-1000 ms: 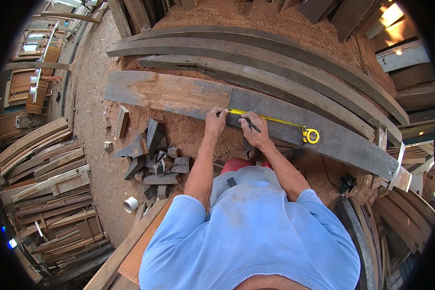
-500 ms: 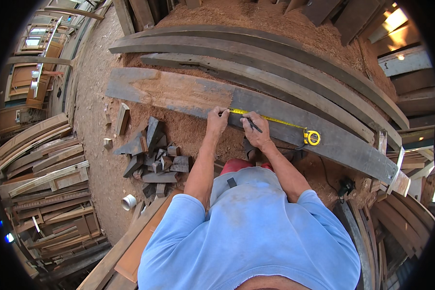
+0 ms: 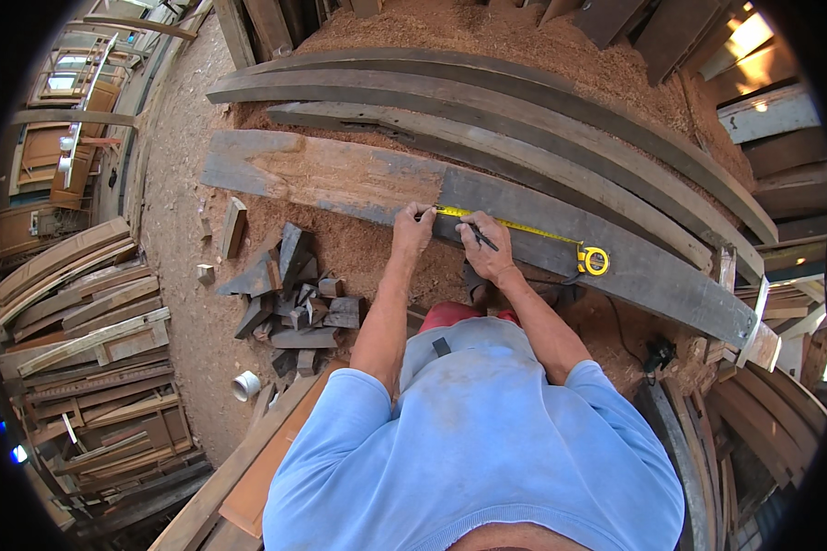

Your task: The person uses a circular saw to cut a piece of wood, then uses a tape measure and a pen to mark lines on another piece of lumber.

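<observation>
A long weathered plank (image 3: 652, 266) lies crosswise, its left part reddish and rough, its right part dark grey. A yellow tape measure (image 3: 594, 261) rests on it, blade (image 3: 533, 227) drawn out leftward. My left hand (image 3: 413, 225) pinches the blade's end at the boundary between the two surfaces. Just right of it, my right hand (image 3: 487, 241) grips a dark pen or pencil (image 3: 483, 235) beside the blade, on the plank's near edge.
Curved dark beams (image 3: 496, 110) lie beyond the plank over sawdust (image 3: 450, 28). Offcut blocks (image 3: 308, 308) are heaped near left, by a white cylinder (image 3: 245, 386). Stacked boards (image 3: 92, 331) line the left; a cord (image 3: 620, 326) runs to a black tool (image 3: 659, 354) at right.
The view has shifted very slightly compared with one second ago. My hands, the tape measure and the plank show no clear movement.
</observation>
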`<state>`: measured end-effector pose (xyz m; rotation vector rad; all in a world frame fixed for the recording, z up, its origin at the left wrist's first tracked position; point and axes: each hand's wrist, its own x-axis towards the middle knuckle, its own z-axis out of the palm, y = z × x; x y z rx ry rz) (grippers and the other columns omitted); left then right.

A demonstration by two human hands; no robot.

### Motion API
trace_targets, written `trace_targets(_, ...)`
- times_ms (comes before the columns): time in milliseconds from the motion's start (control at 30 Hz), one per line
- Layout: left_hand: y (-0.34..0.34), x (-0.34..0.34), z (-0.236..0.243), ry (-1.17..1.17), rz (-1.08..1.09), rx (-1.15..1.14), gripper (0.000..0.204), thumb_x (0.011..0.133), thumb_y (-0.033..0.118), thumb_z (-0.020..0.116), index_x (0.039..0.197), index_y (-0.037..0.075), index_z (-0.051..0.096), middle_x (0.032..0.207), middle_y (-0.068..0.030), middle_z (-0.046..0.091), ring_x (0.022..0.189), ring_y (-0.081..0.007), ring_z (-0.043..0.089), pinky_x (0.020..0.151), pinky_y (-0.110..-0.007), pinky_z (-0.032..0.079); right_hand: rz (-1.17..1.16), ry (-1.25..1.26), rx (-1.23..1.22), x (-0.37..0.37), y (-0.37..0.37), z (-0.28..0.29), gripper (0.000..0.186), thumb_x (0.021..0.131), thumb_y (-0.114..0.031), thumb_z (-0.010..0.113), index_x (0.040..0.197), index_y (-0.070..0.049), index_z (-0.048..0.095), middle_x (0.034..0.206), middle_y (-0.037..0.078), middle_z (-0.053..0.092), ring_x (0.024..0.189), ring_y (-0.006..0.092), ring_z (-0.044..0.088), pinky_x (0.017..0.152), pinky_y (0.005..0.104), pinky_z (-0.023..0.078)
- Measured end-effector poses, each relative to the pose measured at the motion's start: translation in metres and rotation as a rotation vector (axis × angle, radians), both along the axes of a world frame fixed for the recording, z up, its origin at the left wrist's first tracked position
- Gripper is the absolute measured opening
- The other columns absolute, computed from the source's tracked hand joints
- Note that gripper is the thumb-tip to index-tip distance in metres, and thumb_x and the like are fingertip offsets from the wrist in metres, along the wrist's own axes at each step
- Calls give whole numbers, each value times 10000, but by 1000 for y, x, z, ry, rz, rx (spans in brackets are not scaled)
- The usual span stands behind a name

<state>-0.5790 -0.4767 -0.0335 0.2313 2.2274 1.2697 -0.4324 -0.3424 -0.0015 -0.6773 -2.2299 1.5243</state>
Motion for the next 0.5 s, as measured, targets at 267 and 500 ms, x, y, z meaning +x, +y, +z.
trace_targets(267,2,5,12,-150,124,70,171,960,149,745,970,-21,729,792,-32,689,735,-113,588,675,-325,502,-105,-491,725,75,87,63,441,913,-388,695,1314,-203,678,1180,127,729,1228,367,599,1020,556,413)
trace_targets(500,1,2,-12,-86,107,139,172,929,152,747,958,-17,738,795,-32,695,737,-114,595,681,-325,505,-46,-602,693,172,120,47,663,845,-322,810,1427,-115,567,1455,232,577,1375,441,501,1125,564,375)
